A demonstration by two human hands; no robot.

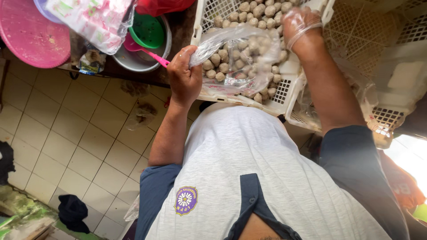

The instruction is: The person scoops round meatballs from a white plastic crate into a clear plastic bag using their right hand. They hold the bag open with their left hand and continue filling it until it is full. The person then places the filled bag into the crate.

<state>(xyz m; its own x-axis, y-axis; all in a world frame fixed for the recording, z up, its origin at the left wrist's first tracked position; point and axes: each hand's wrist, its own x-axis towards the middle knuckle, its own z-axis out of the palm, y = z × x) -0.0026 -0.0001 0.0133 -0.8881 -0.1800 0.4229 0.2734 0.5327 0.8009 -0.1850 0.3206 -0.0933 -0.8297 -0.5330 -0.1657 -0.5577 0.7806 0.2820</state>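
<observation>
Meatballs [231, 62] filled a clear bag [242, 40] gripped by left hand [184, 75]; gloved right hand [300, 22], upper right, curled scooping from the white crate [284, 95].

Pale square floor tiles [75, 133] with dark grout are covering the left half of the view. A dark counter [178, 40] is running along the far edge, carrying a pink round lid [31, 33], a metal bowl [138, 62] and a green strainer [147, 30]. Dark cloth heaps [73, 212] are lying on the tiles near left, beside a mossy green patch [20, 206]. Crumpled plastic scraps [142, 113] are lying by the counter's foot. Bright daylight [411, 160] is glaring in at the right edge.
</observation>
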